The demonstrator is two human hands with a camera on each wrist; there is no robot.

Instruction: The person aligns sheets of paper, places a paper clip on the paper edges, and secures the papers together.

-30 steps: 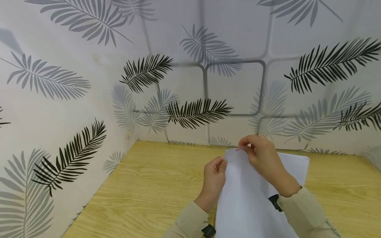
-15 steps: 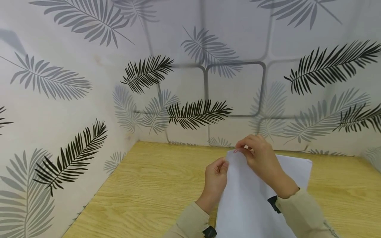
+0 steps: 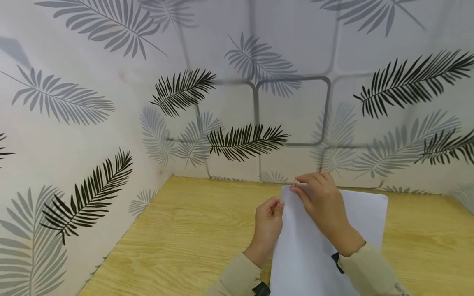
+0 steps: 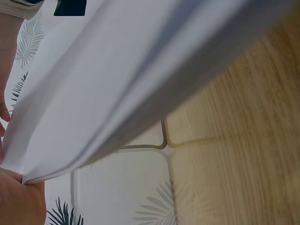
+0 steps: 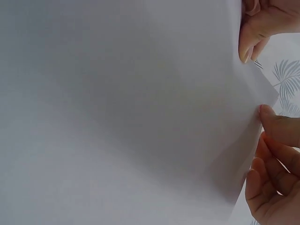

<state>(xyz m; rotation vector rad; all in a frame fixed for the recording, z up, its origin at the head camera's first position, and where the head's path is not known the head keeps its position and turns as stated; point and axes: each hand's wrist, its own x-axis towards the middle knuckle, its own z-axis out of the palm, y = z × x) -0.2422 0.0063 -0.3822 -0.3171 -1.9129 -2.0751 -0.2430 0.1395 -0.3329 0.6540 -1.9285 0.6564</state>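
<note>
White paper sheets (image 3: 311, 246) stand tilted above the table between the two hands. My left hand (image 3: 268, 226) pinches their left edge just below the top corner; in the left wrist view the paper (image 4: 93, 79) bends away from that hand (image 4: 21, 201). At the top edge, near the same corner, my right hand (image 3: 327, 205) holds a small pink paper clip (image 3: 293, 184) between thumb and index finger. The right wrist view has the right hand (image 5: 276, 173) along the paper's edge, but the clip does not show there.
Under the paper spreads a wood-grain table (image 3: 177, 238). A leaf-patterned wall covering (image 3: 237, 102) rises close behind the hands and along the left side. Dark straps (image 3: 261, 288) show at both cuffs.
My right hand has shifted slightly left and its fingers have re-formed round the clip, which now shows more of its length. My left hand keeps its pinch, barely moving.
</note>
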